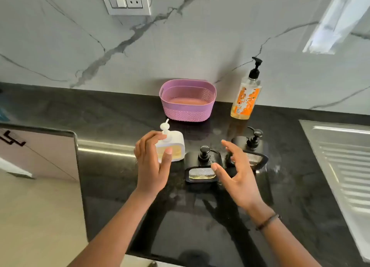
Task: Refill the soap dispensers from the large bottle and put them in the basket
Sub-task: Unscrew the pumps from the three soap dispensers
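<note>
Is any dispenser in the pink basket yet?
No, the pink basket shows only its bare floor, with nothing standing inside it.
</note>
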`<state>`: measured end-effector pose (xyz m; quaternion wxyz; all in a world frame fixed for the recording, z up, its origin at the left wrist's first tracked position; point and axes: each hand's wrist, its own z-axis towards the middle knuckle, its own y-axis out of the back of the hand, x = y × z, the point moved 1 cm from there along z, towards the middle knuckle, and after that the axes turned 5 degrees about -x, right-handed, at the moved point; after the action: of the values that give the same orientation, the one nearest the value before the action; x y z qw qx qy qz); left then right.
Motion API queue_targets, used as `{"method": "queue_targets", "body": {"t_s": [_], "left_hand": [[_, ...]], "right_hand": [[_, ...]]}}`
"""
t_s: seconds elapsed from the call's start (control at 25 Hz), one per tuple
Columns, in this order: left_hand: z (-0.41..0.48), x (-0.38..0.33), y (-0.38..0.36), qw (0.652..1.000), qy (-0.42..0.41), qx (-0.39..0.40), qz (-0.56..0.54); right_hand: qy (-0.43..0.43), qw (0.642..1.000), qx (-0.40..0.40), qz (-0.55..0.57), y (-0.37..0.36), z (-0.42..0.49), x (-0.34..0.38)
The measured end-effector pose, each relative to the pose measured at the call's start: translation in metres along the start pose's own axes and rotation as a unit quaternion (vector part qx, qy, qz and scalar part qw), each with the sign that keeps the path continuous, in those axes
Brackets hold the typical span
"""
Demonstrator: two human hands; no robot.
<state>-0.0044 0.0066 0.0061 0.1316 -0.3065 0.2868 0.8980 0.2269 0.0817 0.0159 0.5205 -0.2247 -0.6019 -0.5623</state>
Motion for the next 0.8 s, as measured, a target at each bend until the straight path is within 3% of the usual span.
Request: {"method": "queue_targets", "body": {"t_s": [0.12, 0.36, 0.52, 0.8], "left_hand": [[-0.036, 0.014, -0.032, 0.996, -0.072, -0.054, -0.024], [-0.074, 0.036, -0.045, 0.982, -0.102, -0.149, -0.058], [-0.075, 0.039, -0.043, 0.987, -0.07, -0.14, -0.026], [-0.073, 0.033, -0.046, 0.988, -0.101, -0.11, -0.034]], "right_hand": [[0.044, 0.999, -0.004, 0.006, -0.027, 0.01, -0.039], [0.131, 0.988, -0.053, 0.062, -0.039, 0.005, -0.088], [0.153, 0.984, -0.079, 0.052, -0.036, 0.0, -0.098], [0.134, 0.988, -0.062, 0.04, -0.041, 0.004, -0.095]]}}
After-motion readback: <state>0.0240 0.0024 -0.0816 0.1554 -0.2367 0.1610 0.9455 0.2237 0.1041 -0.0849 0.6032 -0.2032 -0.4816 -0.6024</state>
